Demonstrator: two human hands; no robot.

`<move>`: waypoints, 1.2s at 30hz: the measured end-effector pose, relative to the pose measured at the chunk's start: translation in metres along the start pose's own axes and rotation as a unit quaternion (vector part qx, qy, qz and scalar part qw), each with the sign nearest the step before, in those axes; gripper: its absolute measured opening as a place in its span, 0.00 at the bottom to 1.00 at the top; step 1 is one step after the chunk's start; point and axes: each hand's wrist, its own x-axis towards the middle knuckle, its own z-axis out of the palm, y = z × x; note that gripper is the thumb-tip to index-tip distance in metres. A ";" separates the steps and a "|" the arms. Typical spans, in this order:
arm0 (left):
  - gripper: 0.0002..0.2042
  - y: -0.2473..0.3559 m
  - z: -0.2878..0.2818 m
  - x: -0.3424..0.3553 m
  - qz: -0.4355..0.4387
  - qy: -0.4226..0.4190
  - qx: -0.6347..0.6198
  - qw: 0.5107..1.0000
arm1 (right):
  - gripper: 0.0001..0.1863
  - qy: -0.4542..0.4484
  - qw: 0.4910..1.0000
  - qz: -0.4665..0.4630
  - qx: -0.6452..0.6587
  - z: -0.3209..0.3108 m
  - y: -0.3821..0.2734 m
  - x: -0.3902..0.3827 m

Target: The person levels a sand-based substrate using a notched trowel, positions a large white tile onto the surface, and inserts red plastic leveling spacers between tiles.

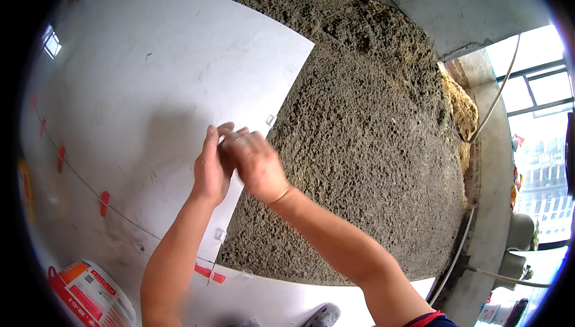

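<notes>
My left hand (209,174) and my right hand (261,171) meet in front of me, above the edge of a large white tile (138,51). The left thumb points up, and its fingers reach out, partly hidden behind the right hand. Motion blurs the right fingers, which lie across the left palm and fingers. No tool shows in either hand. Right of the tile spreads a bed of coarse grey-brown mortar (371,165). Small clear clips (220,234) stick out along the tile's edge there.
Red wedges (104,203) sit along the tile joint at left. A white bucket with a red and orange label (90,297) stands at lower left. A grey shoe (324,315) shows at the bottom. Hoses (501,90), a ledge and a window line the right side.
</notes>
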 end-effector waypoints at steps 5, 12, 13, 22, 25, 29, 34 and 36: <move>0.28 -0.026 -0.061 0.081 0.302 0.106 0.792 0.520 | 0.11 -0.008 0.914 0.383 0.136 -0.022 0.094 0.067; 0.28 -0.043 -0.034 0.095 0.226 0.108 0.841 0.480 | 0.14 -0.070 0.824 0.351 0.440 0.017 0.242 0.101; 0.27 -0.041 -0.037 0.095 0.221 0.112 0.842 0.480 | 0.13 -0.075 0.790 0.383 0.473 0.016 0.249 0.115; 0.28 -0.034 -0.036 0.104 0.194 0.129 0.851 0.471 | 0.16 0.256 0.818 0.454 0.244 -0.041 0.349 0.208; 0.29 -0.035 -0.033 0.107 0.195 0.127 0.845 0.481 | 0.13 0.269 0.839 0.443 0.168 -0.064 0.363 0.215; 0.28 -0.032 -0.036 0.105 0.192 0.136 0.847 0.476 | 0.09 0.016 0.890 0.442 -0.110 -0.070 0.327 0.207; 0.28 -0.035 -0.035 0.109 0.204 0.132 0.846 0.475 | 0.12 -0.081 0.898 0.364 -0.234 -0.076 0.337 0.200; 0.29 -0.035 -0.036 0.109 0.185 0.129 0.854 0.469 | 0.11 -0.079 0.896 0.351 -0.261 -0.067 0.340 0.203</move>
